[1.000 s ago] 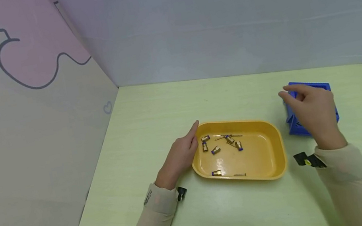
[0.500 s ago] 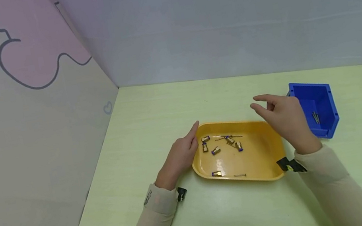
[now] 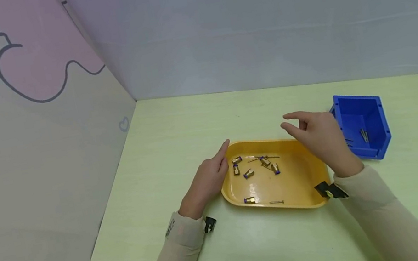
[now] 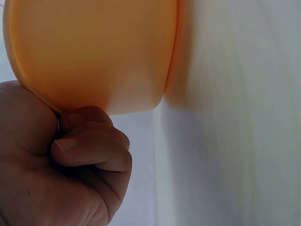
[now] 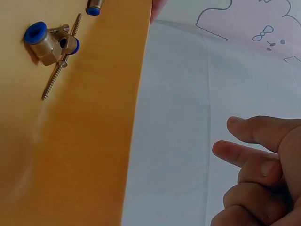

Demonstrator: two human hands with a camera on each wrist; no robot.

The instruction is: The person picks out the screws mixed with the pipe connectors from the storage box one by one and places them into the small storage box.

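A shallow yellow plastic tray (image 3: 310, 178) with rounded corners sits near the middle of the pale green tabletop (image 3: 198, 118), and both hands are at it. Inside lie a handful of small brass fittings with blue ends (image 3: 249, 173), bunched toward the left half, with a couple of thin metal screws (image 3: 277, 202) among them; one fitting sits alone near the front wall beside a loose screw. From the right wrist, a fitting (image 5: 43, 42) and a threaded screw (image 5: 59, 71) show clearly on the yellow floor.

The left hand (image 3: 208, 181) rests against the tray's left end. Its fingers (image 4: 91, 150) are curled in against the palm, knuckles tucked under the tray's outer wall (image 4: 94, 52), index finger lying along the rim in the head view. Whether they actually clamp the rim, I cannot tell.

The right hand (image 3: 319, 136) hovers above the tray's far right corner, empty. Its fingers (image 5: 244, 153) are loosely bent and slightly apart, thumb and index pointing left over the tray, touching nothing.

Just beyond that hand, to the right, stands a small blue plastic bin (image 3: 372, 102) with a few metal screws (image 3: 364, 135) inside it. Cream sleeves cover both forearms, each with a small black tab at the wrist (image 3: 208, 224).
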